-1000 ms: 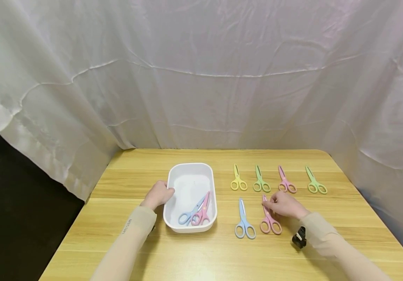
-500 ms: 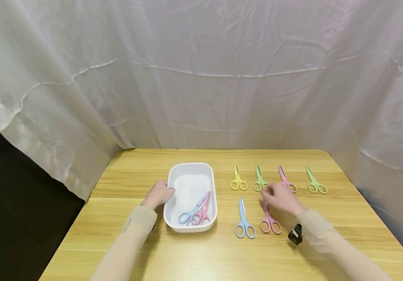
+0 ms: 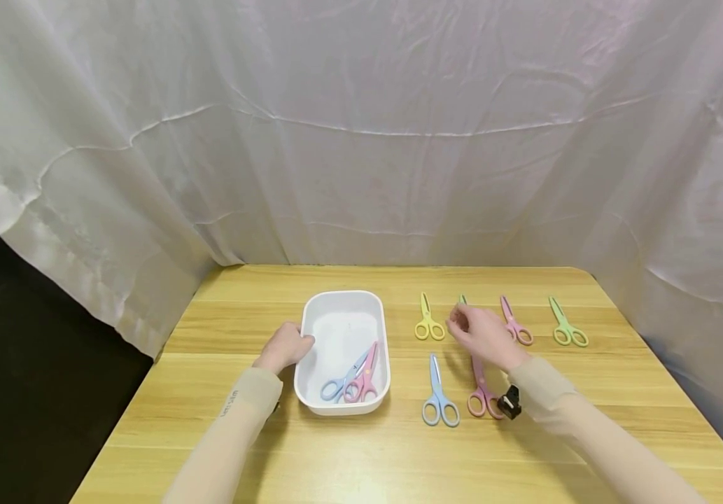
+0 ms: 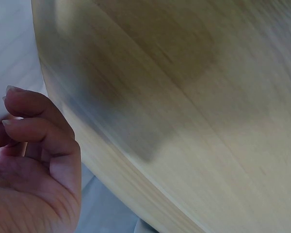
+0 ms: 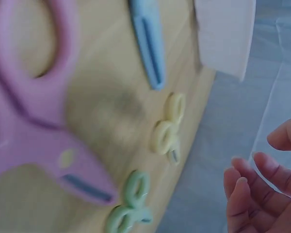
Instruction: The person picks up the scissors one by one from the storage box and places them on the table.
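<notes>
My left hand (image 3: 285,347) grips the left wall of a white plastic box (image 3: 301,378), thumb over the rim. Inside, pink scissors (image 3: 367,374) lie across blue scissors (image 3: 334,387). My right hand (image 3: 486,336) hovers over green scissors (image 3: 462,299) and hides most of them. Its fingers are loosely bent, and in the right wrist view a gap shows between thumb and fingers, with nothing held. Below that wrist lie pink scissors (image 3: 478,392), partly covered. Blue scissors (image 3: 439,402) are to their left, and yellow scissors (image 3: 428,327) lie just left of my right hand.
Darker pink scissors (image 3: 512,318) and another green pair (image 3: 564,325) lie farther right in the back row. The wooden table (image 3: 361,462) ends at a pale curtain (image 3: 361,175) behind. A black wrist camera (image 3: 509,402) hangs under my right wrist.
My right hand has let go of the near pink scissors, which stay on the table. It has risen and moved left and away, over the green scissors. The left hand keeps its place.
</notes>
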`<state>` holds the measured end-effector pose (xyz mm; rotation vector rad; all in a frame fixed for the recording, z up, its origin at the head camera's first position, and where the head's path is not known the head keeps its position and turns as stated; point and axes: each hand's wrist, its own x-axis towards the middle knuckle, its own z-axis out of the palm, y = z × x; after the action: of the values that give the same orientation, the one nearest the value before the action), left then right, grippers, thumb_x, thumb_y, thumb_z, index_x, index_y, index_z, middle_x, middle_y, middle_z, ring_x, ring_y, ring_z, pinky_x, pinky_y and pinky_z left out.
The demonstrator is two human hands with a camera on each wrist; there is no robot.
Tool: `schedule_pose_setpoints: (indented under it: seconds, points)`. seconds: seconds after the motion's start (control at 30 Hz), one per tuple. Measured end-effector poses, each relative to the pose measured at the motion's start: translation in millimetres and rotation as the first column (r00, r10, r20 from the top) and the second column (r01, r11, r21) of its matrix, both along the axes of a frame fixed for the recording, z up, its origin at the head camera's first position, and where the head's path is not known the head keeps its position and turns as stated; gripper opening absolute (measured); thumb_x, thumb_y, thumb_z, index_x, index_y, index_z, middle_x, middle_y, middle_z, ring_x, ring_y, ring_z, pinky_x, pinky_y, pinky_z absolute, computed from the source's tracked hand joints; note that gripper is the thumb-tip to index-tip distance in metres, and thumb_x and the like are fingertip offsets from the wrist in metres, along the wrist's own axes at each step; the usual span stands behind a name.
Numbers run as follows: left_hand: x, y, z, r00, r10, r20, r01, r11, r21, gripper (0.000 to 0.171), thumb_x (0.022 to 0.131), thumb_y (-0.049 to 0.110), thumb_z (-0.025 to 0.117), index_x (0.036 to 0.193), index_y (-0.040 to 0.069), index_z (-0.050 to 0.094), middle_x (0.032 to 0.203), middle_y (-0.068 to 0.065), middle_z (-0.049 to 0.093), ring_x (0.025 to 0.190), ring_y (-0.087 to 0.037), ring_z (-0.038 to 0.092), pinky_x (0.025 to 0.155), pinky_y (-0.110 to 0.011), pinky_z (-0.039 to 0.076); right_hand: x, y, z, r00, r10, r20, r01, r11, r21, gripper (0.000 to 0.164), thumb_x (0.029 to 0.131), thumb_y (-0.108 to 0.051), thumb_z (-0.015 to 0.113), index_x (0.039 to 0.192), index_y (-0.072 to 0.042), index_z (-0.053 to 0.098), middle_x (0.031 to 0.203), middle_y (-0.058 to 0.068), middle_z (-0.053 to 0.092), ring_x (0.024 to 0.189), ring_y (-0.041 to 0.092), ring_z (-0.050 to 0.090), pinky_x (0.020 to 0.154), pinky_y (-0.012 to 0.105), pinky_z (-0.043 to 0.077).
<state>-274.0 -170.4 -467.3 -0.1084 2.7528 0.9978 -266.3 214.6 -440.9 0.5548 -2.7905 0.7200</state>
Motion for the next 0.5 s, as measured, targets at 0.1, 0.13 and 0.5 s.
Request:
schedule_pose_setpoints:
  seconds: [0.1,0.13,0.5]
  points:
    - [0.3,0,0.5,1.000,0.000,0.004,0.000,1.000,-0.006,0.037,0.091,0.023,0.054,0.112,-0.004,0.067,0.101,-0.014,0.072,0.084,-0.021,0.068,0.073,-0.031,0.059,-2.9,-11,7.1,1.000,0.014,-0.007,-0.014,1.000,-0.008,0.007,0.094,-0.015,0.062,0.090,-0.010,0.065,0.077,0.001,0.067,0.067,0.011,0.058,0.062,0.026,0.050]
    - [0.4,0,0.7,1.000,-0.001,0.003,0.001,1.000,-0.007,0.037,0.091,0.023,0.054,0.113,-0.004,0.067,0.101,-0.015,0.072,0.084,-0.021,0.068,0.073,-0.031,0.059,-3.7,-15,9.8,1.000,0.020,-0.009,-0.020,1.000,-0.016,0.007,0.094,-0.015,0.062,0.091,-0.010,0.065,0.080,0.002,0.069,0.070,0.013,0.060,0.064,0.028,0.052]
    - [0.6,0,0.4,1.000,0.001,-0.004,-0.001,1.000,0.000,0.038,0.090,0.022,0.055,0.114,-0.005,0.066,0.102,-0.016,0.072,0.084,-0.021,0.070,0.072,-0.031,0.060,-9.9,-64,37.5,0.985,0.159,-0.072,-0.162,0.986,-0.039,0.018,0.093,-0.017,0.064,0.103,-0.002,0.066,0.097,0.012,0.072,0.086,0.028,0.069,0.077,0.039,0.059]
